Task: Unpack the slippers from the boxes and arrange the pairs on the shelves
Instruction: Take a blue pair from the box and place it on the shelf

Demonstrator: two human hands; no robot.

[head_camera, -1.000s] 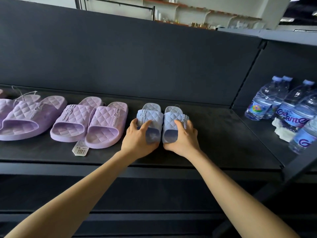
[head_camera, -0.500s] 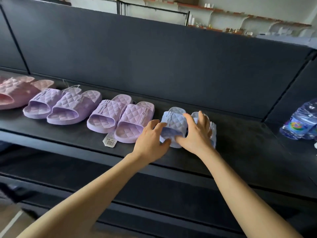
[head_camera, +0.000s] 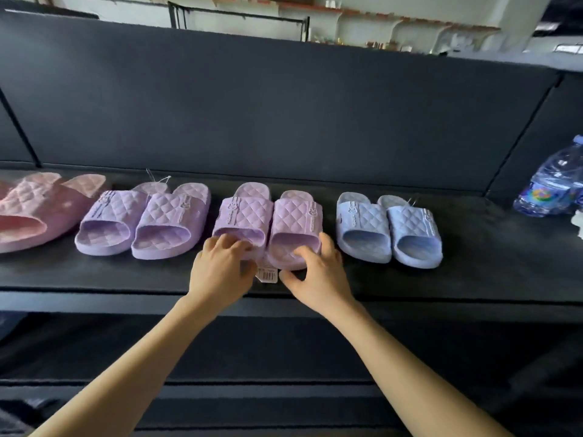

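From my remote seat the biggest thing in view is the dark shelf with its back panel rising behind, and the slippers stand along it in a row: a pink pair at the far left, then the left lilac pair, the middle lilac pair and the blue pair, with a water bottle well apart at the right end. The middle lilac pair is what I am working on. Its two slippers touch side to side, their long axes running front to back, open toes toward me and heels toward the panel, leaning a little rightward at the back. Both hands meet it from the near edge, one per slipper. My left hand has its fingers curled over the toe lip of the left slipper. My right hand has its fingers bent onto the toe of the right slipper, thumb spread out below the front edge, so I judge each hand has a light hold, not a firm clamp. A small price tag lies on the shelf between my hands, just under the toes. The gap to the blue pair looks wider than the one to the left lilac pair, so any squaring nudge would come along the shelf.
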